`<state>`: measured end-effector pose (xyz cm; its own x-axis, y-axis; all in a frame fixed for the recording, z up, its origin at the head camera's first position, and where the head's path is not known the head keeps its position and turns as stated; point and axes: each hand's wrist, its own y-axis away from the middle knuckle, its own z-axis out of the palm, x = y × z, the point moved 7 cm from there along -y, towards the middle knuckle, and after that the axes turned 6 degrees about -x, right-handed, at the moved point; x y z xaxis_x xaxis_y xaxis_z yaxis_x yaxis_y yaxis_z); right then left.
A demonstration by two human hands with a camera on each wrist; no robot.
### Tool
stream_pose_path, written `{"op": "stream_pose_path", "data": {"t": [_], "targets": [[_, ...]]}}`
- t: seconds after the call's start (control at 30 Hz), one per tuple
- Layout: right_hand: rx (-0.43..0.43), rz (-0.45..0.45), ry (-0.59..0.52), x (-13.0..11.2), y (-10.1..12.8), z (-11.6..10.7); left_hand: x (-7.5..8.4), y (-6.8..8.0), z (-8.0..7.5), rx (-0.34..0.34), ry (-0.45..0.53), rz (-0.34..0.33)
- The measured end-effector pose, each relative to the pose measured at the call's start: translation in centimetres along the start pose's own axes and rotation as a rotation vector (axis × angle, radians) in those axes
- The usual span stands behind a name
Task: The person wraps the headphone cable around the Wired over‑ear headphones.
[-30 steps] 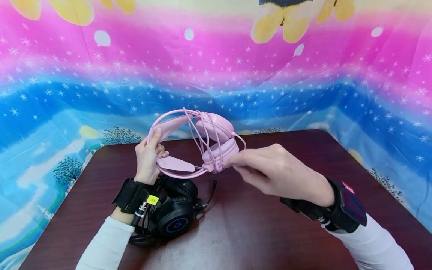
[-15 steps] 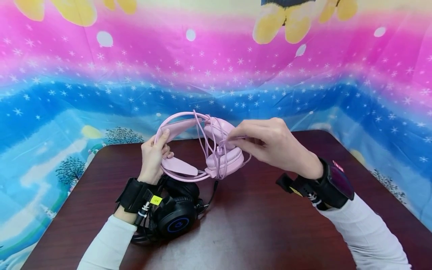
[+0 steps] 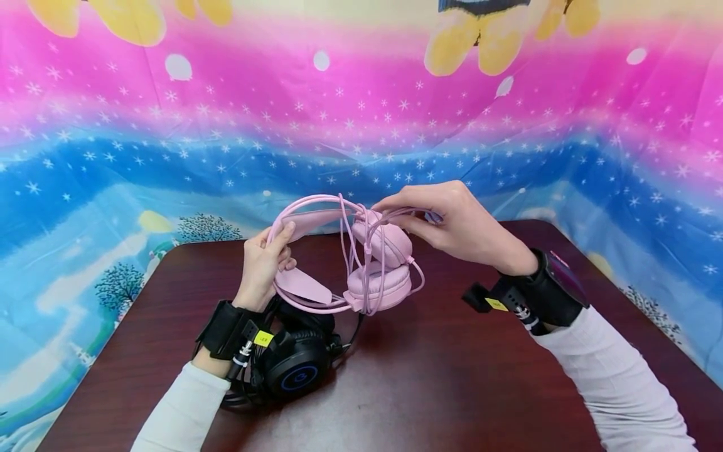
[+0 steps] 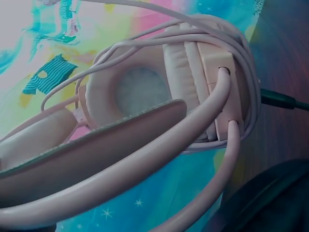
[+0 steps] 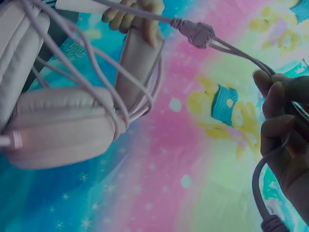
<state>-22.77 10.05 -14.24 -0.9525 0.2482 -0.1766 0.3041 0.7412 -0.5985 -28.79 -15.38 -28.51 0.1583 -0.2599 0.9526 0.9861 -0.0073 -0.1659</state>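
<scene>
Pink headphones (image 3: 380, 295) hang above the table, with their cable looped several times round the ear cups. My left hand (image 3: 261, 267) grips the headband at its crown, thumb on the near side. In the left wrist view the headband tube (image 4: 159, 150) crosses the frame, and cable loops run over an ear cup (image 4: 183, 72). At the upper ear cup, my right hand (image 3: 457, 220) pinches a part of the pink cable. The right wrist view shows the cable's splitter (image 5: 198, 35) just short of these fingertips, and a thicker cable end (image 5: 274, 223) hanging below the hand.
A black headset (image 3: 296, 364) with a microphone boom and a bundled cable lies on the dark wooden table (image 3: 452, 389), under and beside the left wrist. A colourful printed cloth (image 3: 361, 125) hangs behind and at both sides of the table.
My right hand has risen from the lower ear cup to above the upper one, drawing cable with it. The headphones and left hand have shifted slightly to the right.
</scene>
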Motion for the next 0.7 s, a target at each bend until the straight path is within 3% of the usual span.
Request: {"op": "stream_pose_path", "data": {"t": [0.17,0.47,0.6,0.7], "targets": [[0.011,0.048,-0.017,1.0,0.6,0.2,0.0,-0.1,0.1,-0.047,-0.044,0.000],[0.102,-0.017,0.014,1.7,0.7,-0.1,0.4,0.1,0.6,-0.105,-0.067,0.034],[0.065,0.021,0.000,1.9,0.6,0.0,0.4,0.2,0.7,-0.118,-0.064,0.033],[0.017,0.053,-0.078,2.2,0.4,0.1,0.4,0.2,0.7,-0.134,-0.066,0.036]]}}
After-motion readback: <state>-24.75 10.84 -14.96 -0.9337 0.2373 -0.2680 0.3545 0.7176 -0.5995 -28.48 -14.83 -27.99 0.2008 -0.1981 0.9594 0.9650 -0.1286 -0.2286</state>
